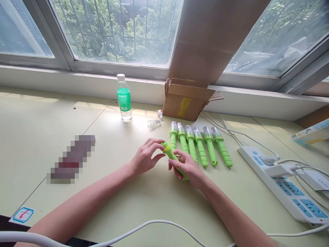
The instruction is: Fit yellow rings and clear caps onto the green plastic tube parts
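Note:
My right hand point(187, 168) is wrapped around the lower part of a green flashlight body point(173, 156), which is held tilted above the table. Its upper end has screw threads and a yellow ring, with no clear cap on it. At that threaded end, the curled fingers and thumb of my left hand point(147, 156) close about the rim. Just beyond my right hand lies a row of several green flashlights point(200, 151) with clear caps. Farther back, a loose clear cap point(154, 123) rests beside a small white part with a red mark point(160, 114).
A water bottle point(124, 99) stands near the window ledge, left of an open cardboard box point(183, 103). On the right is a power strip point(280, 185) with plugs and cables. A white cable point(154, 222) crosses the near edge. A pixelated patch point(73, 159) covers something at left.

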{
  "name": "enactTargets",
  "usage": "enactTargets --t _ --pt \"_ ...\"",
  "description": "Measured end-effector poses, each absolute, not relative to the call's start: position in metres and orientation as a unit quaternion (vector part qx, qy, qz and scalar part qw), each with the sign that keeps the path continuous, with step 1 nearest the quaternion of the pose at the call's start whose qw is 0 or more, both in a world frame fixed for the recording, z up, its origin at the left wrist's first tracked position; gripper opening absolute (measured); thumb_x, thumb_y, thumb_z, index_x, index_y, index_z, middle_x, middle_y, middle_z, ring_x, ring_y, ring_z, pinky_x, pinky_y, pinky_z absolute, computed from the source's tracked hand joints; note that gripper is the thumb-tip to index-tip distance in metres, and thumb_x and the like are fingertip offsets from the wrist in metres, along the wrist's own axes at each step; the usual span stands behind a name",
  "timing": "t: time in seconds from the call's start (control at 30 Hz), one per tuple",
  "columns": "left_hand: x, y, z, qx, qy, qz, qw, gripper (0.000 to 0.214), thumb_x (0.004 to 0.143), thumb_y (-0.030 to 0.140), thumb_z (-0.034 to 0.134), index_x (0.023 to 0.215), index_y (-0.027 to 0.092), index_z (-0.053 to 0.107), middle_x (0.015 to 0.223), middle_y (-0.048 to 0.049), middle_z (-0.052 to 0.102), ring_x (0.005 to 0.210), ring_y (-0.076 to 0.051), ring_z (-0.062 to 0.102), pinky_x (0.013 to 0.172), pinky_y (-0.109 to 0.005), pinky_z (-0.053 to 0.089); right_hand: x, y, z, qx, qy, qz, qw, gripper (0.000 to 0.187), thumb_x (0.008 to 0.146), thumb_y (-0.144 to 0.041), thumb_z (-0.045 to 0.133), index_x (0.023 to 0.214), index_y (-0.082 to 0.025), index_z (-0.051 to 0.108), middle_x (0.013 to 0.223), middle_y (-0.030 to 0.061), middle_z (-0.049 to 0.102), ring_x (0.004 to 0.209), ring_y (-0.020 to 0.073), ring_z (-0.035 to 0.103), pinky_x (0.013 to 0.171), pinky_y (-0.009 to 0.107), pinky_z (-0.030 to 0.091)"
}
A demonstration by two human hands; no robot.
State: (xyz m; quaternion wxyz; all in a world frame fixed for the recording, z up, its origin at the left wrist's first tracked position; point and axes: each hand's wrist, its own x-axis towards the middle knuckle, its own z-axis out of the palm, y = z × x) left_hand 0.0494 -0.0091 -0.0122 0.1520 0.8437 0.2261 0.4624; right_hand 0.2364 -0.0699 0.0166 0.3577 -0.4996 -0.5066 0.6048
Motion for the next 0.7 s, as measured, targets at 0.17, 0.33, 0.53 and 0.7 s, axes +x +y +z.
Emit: enactTargets --t 0.17,0.33,0.53,0.7 --pt "0.0492 -0.0092 -0.0116 0.842 0.224 0.466 0.153 0.01 0.084 0.018 0.058 0.093 0.019 0.054 0.112 -0.0097 0.061 0.104 -0.02 0.056 0.083 -0.037 0.052 0.2343 -0.07 0.0171 -0.479 -0.515 0.608 0.368 0.033 0.079 -0.049 0.061 0.091 -0.018 0.055 0.076 0.0028 0.063 0.047 0.0103 0.052 0.043 0.024 0.04" --pt "0.0491 -0.0094 -0.0099 0.837 0.229 0.474 0.15 0.011 0.083 0.022 0.06 0.092 0.019 0.055 0.11 -0.01 0.061 0.103 -0.02 0.057 0.083 -0.038 0.052 0.2329 -0.0715 0.0176 -0.477 -0.535 0.596 0.363 0.039 0.085 -0.055 0.05 0.08 -0.017 0.057 0.073 0.0029 0.06 0.046 0.0088 0.049 0.043 0.023 0.038" --pt "0.05 -0.0101 -0.0106 0.842 0.228 0.462 0.158 0.009 0.085 0.021 0.057 0.093 0.019 0.054 0.112 -0.0104 0.06 0.105 -0.021 0.056 0.082 -0.039 0.052 0.2347 -0.0712 0.0175 -0.493 -0.512 0.603 0.362 0.034 0.078 -0.048 0.061 0.094 -0.02 0.052 0.07 -0.0001 0.063 0.037 0.0064 0.041 0.037 0.021 0.031" --pt "0.0496 -0.0092 -0.0116 0.843 0.226 0.464 0.149 0.008 0.084 0.02 0.058 0.09 0.019 0.053 0.111 -0.0099 0.061 0.103 -0.021 0.056 0.081 -0.039 0.052 0.2357 -0.0708 0.0167 -0.491 -0.505 0.611 0.361 0.033 0.077 -0.046 0.064 0.092 -0.02 0.05 0.072 0.0009 0.065 0.038 0.0072 0.045 0.037 0.021 0.031"
